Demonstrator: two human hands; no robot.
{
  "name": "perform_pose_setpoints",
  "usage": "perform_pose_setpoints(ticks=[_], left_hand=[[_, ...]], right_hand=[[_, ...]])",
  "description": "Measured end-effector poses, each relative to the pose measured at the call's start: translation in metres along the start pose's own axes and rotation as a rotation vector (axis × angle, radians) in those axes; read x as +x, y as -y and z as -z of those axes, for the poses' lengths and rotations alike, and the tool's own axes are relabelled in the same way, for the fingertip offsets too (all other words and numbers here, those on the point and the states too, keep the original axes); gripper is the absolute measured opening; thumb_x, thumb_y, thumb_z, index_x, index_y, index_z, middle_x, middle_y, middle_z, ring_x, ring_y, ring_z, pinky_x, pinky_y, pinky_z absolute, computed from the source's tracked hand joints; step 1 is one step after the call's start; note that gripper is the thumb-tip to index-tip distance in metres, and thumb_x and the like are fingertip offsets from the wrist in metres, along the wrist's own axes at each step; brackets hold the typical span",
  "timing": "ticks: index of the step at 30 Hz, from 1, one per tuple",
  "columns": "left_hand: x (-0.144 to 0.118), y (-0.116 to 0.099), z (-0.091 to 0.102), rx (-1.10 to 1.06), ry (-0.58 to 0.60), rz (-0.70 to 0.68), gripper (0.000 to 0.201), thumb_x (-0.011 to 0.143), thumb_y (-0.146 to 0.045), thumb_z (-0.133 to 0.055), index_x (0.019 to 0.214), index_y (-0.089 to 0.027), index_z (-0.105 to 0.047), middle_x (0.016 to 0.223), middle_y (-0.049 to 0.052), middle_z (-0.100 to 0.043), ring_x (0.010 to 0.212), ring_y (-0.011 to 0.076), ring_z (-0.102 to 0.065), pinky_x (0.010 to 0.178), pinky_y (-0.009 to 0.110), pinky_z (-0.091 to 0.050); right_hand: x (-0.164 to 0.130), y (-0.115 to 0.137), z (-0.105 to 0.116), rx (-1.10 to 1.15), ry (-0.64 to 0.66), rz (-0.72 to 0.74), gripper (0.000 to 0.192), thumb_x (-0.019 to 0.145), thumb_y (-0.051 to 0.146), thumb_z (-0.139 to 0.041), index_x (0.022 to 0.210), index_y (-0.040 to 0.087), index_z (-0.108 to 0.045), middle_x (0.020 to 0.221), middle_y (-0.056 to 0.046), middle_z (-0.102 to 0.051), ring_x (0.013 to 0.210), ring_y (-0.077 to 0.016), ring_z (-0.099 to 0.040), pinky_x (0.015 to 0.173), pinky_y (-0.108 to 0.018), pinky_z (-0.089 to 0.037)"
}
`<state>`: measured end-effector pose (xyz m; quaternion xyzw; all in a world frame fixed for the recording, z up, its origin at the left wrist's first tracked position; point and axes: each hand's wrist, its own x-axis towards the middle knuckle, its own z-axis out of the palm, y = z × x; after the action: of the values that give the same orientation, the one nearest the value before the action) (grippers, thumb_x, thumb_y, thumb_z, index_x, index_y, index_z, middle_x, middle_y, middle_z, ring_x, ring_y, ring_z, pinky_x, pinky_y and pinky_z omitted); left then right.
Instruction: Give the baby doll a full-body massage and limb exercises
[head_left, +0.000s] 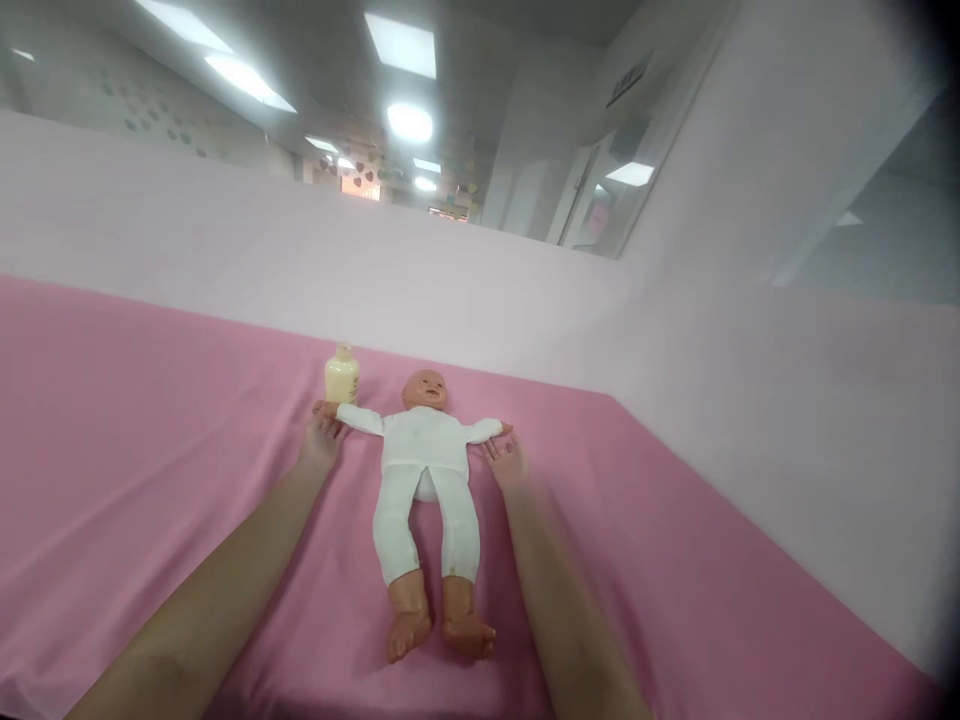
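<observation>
A baby doll [424, 470] in a white suit lies on its back on the pink sheet [135, 450], arms spread out sideways, bare feet toward me. My left hand [322, 437] rests at the doll's outstretched wrist on the left side. My right hand [506, 458] touches the doll's other wrist on the right. Whether the fingers close around the wrists is hard to make out. A small cream-coloured bottle [342, 376] stands upright just beyond the doll's left-side hand.
A pale pink partition wall [225, 260] runs along the far edge of the sheet and turns down the right side [787, 400]. Above it, ceiling lights and a doorway show.
</observation>
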<state>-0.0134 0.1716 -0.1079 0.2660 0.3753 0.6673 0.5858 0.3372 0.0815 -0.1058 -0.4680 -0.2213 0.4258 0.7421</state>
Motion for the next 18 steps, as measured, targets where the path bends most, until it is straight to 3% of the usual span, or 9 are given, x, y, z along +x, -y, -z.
perform_pose_setpoints(ticks=[3,6,8,10,12,15,16,18], left_hand=[[-0.002,0.014,-0.014,-0.043,0.09,0.063,0.011,0.087,-0.027,-0.059,0.095,-0.019,-0.059,0.103,0.01,-0.066,0.103,0.0216,-0.065,0.099,0.037,-0.052],[-0.006,0.029,-0.032,-0.033,0.164,0.047,0.018,0.081,-0.02,-0.069,0.097,-0.019,-0.06,0.101,0.008,-0.068,0.102,0.021,-0.066,0.102,0.039,-0.049],[-0.006,0.037,-0.042,-0.023,0.187,0.01,0.025,0.078,-0.018,-0.072,0.099,-0.02,-0.058,0.099,0.006,-0.068,0.103,0.0213,-0.065,0.101,0.039,-0.049],[-0.003,0.042,-0.047,-0.007,0.196,-0.024,0.029,0.077,-0.02,-0.074,0.1,-0.02,-0.056,0.098,0.005,-0.068,0.103,0.0222,-0.065,0.098,0.04,-0.05],[0.005,0.045,-0.047,0.014,0.202,-0.047,0.033,0.076,-0.02,-0.074,0.102,-0.021,-0.053,0.098,0.005,-0.067,0.103,0.0225,-0.065,0.095,0.04,-0.051],[0.019,0.051,-0.043,0.056,0.226,-0.04,0.042,0.074,-0.019,-0.074,0.106,-0.022,-0.047,0.099,0.004,-0.065,0.096,0.0219,-0.066,0.088,0.041,-0.055],[0.024,0.054,-0.041,0.088,0.237,-0.031,0.044,0.074,-0.019,-0.074,0.106,-0.023,-0.045,0.1,0.004,-0.064,0.093,0.0213,-0.066,0.085,0.042,-0.056],[0.03,0.06,-0.038,0.194,0.252,-0.048,0.045,0.074,-0.02,-0.071,0.107,-0.024,-0.041,0.1,0.003,-0.062,0.089,0.0205,-0.066,0.083,0.042,-0.057]], right_hand=[[0.002,-0.003,-0.011,0.023,0.039,-0.031,0.027,0.082,0.044,-0.055,0.101,0.025,-0.058,0.104,-0.007,-0.069,0.106,-0.0205,-0.068,0.095,-0.038,-0.056],[0.006,-0.007,-0.022,0.021,0.071,-0.038,0.033,0.079,0.039,-0.063,0.108,0.024,-0.059,0.105,-0.006,-0.07,0.102,-0.0212,-0.069,0.092,-0.038,-0.058],[0.009,-0.009,-0.026,0.009,0.074,-0.018,0.054,0.074,0.034,-0.07,0.124,0.026,-0.052,0.112,-0.005,-0.069,0.103,-0.0218,-0.069,0.091,-0.039,-0.059],[0.013,-0.009,-0.024,-0.049,0.059,0.06,0.082,0.069,0.03,-0.073,0.142,0.031,-0.035,0.128,-0.005,-0.063,0.11,-0.0229,-0.066,0.092,-0.041,-0.058],[0.018,-0.006,-0.021,-0.19,0.003,0.225,0.097,0.068,0.029,-0.07,0.151,0.032,-0.018,0.148,-0.006,-0.046,0.127,-0.0248,-0.057,0.1,-0.044,-0.054],[0.024,-0.002,-0.015,-0.437,-0.091,0.5,0.1,0.068,0.026,-0.062,0.154,0.026,-0.011,0.165,-0.005,-0.011,0.151,-0.025,-0.021,0.119,-0.044,-0.032],[0.025,-0.002,-0.014,-0.49,-0.098,0.552,0.1,0.067,0.025,-0.06,0.155,0.025,-0.01,0.166,-0.004,-0.004,0.153,-0.0239,-0.012,0.122,-0.044,-0.025],[0.025,-0.003,-0.014,-0.558,-0.077,0.589,0.097,0.069,0.024,-0.057,0.155,0.024,-0.011,0.166,-0.005,-0.009,0.153,-0.0228,-0.014,0.123,-0.044,-0.02]])
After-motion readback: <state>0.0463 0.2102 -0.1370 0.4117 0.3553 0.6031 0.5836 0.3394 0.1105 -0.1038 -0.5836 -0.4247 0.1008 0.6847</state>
